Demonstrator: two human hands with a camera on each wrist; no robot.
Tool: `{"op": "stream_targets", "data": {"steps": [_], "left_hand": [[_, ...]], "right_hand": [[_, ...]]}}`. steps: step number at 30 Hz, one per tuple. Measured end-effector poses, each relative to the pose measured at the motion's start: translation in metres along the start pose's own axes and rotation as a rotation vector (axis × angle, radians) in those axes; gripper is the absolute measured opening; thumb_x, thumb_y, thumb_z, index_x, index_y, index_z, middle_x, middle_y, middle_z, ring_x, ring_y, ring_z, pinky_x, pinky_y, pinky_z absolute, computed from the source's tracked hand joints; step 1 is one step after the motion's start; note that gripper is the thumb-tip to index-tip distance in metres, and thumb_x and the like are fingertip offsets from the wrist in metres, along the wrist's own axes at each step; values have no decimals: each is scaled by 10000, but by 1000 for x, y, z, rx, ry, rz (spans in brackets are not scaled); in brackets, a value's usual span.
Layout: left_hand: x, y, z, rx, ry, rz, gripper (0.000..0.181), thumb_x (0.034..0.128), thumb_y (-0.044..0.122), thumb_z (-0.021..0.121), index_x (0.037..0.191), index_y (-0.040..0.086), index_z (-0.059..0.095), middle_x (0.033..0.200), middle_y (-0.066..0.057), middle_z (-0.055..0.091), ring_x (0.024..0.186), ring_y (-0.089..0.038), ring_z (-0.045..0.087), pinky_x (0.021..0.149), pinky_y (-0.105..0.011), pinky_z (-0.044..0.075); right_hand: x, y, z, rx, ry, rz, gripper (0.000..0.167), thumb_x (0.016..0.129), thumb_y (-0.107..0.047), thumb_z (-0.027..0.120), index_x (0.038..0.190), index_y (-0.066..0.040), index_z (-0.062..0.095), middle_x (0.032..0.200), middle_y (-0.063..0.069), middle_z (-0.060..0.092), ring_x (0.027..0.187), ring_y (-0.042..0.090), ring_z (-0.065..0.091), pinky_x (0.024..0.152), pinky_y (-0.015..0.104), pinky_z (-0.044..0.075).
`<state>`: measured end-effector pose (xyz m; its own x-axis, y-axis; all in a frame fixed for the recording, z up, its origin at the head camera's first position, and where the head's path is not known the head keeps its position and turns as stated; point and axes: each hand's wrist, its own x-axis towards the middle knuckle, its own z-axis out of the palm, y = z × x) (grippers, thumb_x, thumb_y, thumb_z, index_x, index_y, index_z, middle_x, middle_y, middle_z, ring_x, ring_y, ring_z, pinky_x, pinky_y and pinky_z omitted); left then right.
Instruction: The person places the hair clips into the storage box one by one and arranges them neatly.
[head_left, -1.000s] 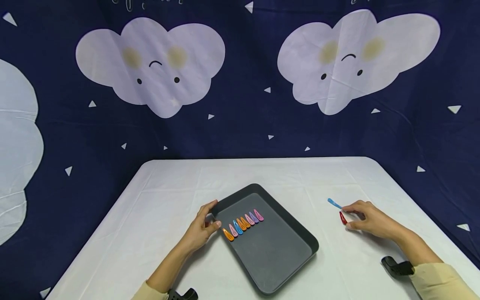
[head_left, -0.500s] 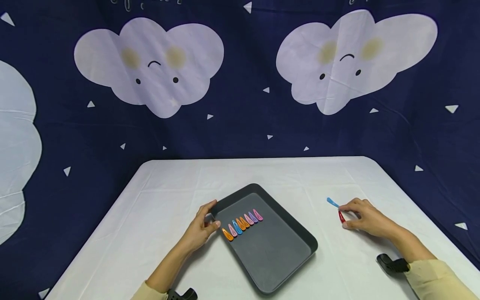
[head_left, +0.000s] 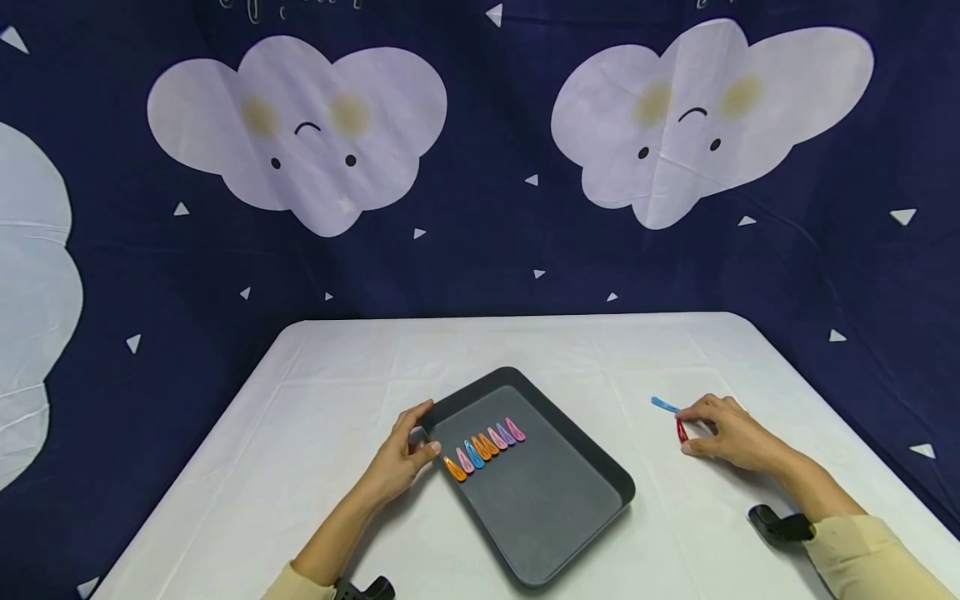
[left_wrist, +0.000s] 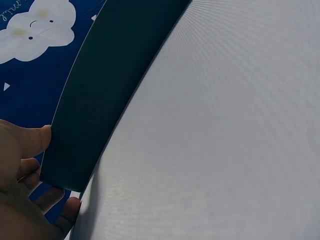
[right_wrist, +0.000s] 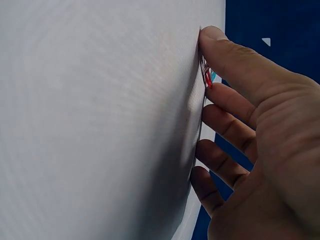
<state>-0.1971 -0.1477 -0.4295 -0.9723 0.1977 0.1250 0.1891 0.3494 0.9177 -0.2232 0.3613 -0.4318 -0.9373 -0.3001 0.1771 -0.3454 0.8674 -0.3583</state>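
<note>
My left hand (head_left: pixel 399 462) grips the left corner of a dark grey baking tray (head_left: pixel 547 517). In the left wrist view the thumb lies against the tray's side wall (left_wrist: pixel 95 100), with fingers around the corner. Several snap hair clips (head_left: pixel 486 447) in orange, pink, blue and purple lie in a slanted row inside the tray. To the right of it, my right hand (head_left: pixel 731 435) pinches a red hair clip (head_left: pixel 681 431) between thumb and index finger, low at the cloth. A blue hair clip (head_left: pixel 663 405) lies just beyond the index fingertip, its near end by the finger.
A white cloth covers the table (head_left: pixel 360 358). Behind the table hangs a dark blue curtain (head_left: pixel 487 167) printed with clouds. Black wrist-worn devices sit on both forearms, the right one (head_left: pixel 780 527) low over the cloth.
My right hand has shifted slightly left, its thumb and index finger closing on the red clip's ends. The red clip now stands more upright in view. My left hand and the tray stay put.
</note>
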Motion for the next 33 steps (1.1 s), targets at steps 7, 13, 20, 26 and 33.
{"op": "stream_targets", "data": {"steps": [7, 13, 20, 26, 33], "left_hand": [[0, 0, 1, -21, 0, -7, 632, 878, 46, 627, 1448, 132, 367, 1451, -95, 379, 1158, -282, 455, 788, -188, 417], [0, 0, 0, -17, -3, 4, 633, 877, 49, 629, 1448, 121, 363, 1456, -104, 372, 1204, -290, 428, 795, -191, 415], [0, -1, 0, -14, -1, 1, 636, 874, 51, 634, 1446, 120, 365, 1452, -114, 375, 1127, -279, 456, 759, -190, 413], [0, -1, 0, -13, 0, 3, 633, 874, 52, 633, 1445, 128, 369, 1453, -102, 376, 1162, -278, 441, 771, -191, 412], [0, -1, 0, -11, 2, -2, 631, 876, 52, 630, 1445, 125, 367, 1452, -106, 377, 1136, -280, 460, 773, -193, 417]], "right_hand": [[1, -5, -3, 27, -3, 21, 518, 708, -400, 794, 1122, -115, 668, 1068, 35, 624, 949, 171, 458, 750, 270, 381], [5, -17, -7, 70, 59, -62, 465, 733, -320, 793, 1133, -121, 663, 1068, 0, 638, 985, 144, 459, 775, 273, 403], [16, -39, -12, 101, 119, -162, 447, 729, -274, 802, 1133, -150, 658, 1066, -20, 640, 970, 41, 441, 774, 247, 402], [26, -60, -15, 115, 136, -231, 457, 729, -239, 803, 1145, -125, 652, 1076, -35, 637, 977, 48, 452, 804, 247, 403], [42, -82, -17, 118, 141, -246, 470, 736, -287, 796, 1157, -142, 646, 1089, -48, 635, 977, 75, 460, 797, 279, 406]]}}
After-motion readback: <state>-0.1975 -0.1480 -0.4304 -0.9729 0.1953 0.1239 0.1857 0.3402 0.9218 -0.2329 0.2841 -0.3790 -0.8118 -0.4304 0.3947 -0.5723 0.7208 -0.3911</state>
